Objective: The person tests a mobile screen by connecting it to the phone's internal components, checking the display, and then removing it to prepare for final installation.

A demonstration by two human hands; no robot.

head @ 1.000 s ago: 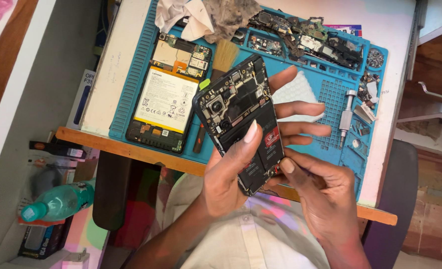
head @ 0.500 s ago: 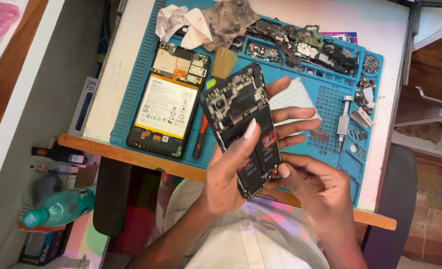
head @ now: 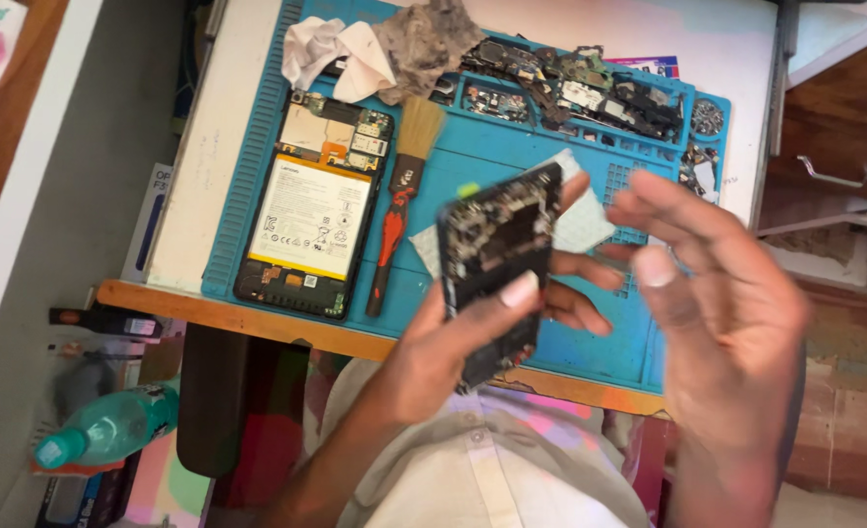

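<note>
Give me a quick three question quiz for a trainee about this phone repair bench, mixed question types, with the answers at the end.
1. True or false: the right hand grips the opened phone.
2. Which lies directly beside the opened tablet on the blue mat? A) the brush B) the green bottle C) the crumpled cloth
3. Fill in: the left hand holds the opened phone with its ____ pressed on the exposed side.

Key: 1 false; 2 A; 3 thumb.
</note>
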